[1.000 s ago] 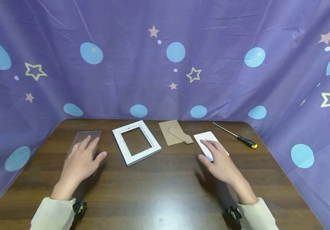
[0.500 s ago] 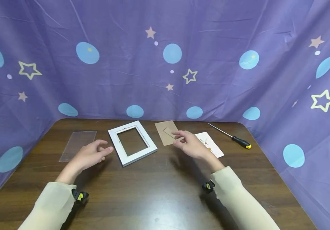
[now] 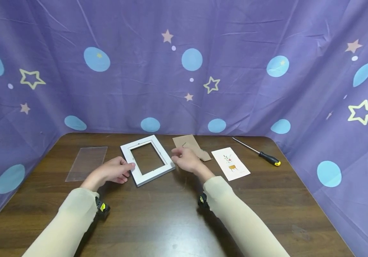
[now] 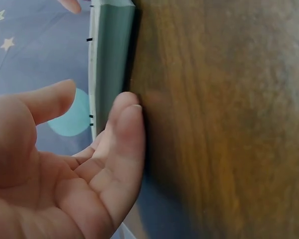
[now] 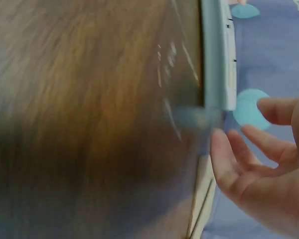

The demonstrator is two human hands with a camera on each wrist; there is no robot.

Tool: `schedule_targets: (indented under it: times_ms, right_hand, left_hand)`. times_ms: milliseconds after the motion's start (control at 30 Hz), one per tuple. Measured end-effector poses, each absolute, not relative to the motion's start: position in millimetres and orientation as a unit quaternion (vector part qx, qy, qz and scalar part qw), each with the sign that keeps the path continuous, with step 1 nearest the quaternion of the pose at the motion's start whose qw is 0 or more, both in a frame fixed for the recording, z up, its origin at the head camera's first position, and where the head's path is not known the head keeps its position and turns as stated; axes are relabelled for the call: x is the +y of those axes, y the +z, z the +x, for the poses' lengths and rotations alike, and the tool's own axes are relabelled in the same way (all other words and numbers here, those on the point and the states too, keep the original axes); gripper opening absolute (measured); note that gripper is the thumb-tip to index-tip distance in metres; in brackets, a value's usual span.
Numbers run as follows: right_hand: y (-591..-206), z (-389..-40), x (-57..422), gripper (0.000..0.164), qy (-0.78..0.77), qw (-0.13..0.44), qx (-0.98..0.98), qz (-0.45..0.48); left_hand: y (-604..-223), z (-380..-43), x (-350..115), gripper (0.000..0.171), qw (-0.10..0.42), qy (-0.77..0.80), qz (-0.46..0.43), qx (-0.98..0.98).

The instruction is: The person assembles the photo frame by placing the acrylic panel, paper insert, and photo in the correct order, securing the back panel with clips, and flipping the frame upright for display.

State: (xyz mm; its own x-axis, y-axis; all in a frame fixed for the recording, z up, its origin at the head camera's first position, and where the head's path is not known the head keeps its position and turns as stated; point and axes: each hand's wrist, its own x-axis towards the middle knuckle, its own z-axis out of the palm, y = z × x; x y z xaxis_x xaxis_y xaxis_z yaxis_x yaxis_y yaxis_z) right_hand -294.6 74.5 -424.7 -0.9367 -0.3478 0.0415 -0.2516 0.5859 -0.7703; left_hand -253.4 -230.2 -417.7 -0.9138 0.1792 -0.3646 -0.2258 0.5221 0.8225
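A white picture frame [image 3: 136,170] lies tilted on the table, its middle open and small dark tabs along the inner edge. My left hand [image 3: 115,170] is at its left side. In the left wrist view, the fingers [image 4: 127,134] are right at the frame's outer side, while the thumb stands apart above it. My right hand [image 3: 187,159] is by the frame's right corner. The right wrist view shows its fingers [image 5: 224,154] spread from the thumb, just short of the frame's end [image 5: 217,59]. Behind that hand lies a brown backing board [image 3: 184,140] with a cardboard strut.
A clear plastic sheet [image 3: 86,164] lies at the left of the wooden table [image 3: 158,221]. To the right are a white card [image 3: 240,167] with a plant drawing and a screwdriver [image 3: 269,158] with a black and yellow handle. A purple curtain [image 3: 132,96] hangs behind.
My right hand has moved left from the card, past the backing board, to the frame's right corner. My left hand has moved right from the clear sheet to the frame's left side.
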Motion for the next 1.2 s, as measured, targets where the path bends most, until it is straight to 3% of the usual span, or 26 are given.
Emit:
schedule_targets:
  times_ms: [367,767,1200]
  right_hand:
    - [-435.7,-300.5,47.4,0.045,-0.352,0.034,0.917,-0.184]
    - [-435.5,-296.1,60.3,0.046,-0.357,0.075,0.913,-0.180]
    - [-432.9,-282.2,87.2,0.058,-0.395,0.133,0.898,-0.139]
  left_hand:
    - [-425.9,-262.7,-229.8,0.032,0.205,0.499,-0.013,0.842]
    - [-425.6,-264.2,-217.9,0.035,0.207,0.544,0.002,0.813]
    - [-426.0,-262.6,-197.8,0.037,0.206,0.532,0.026,0.821]
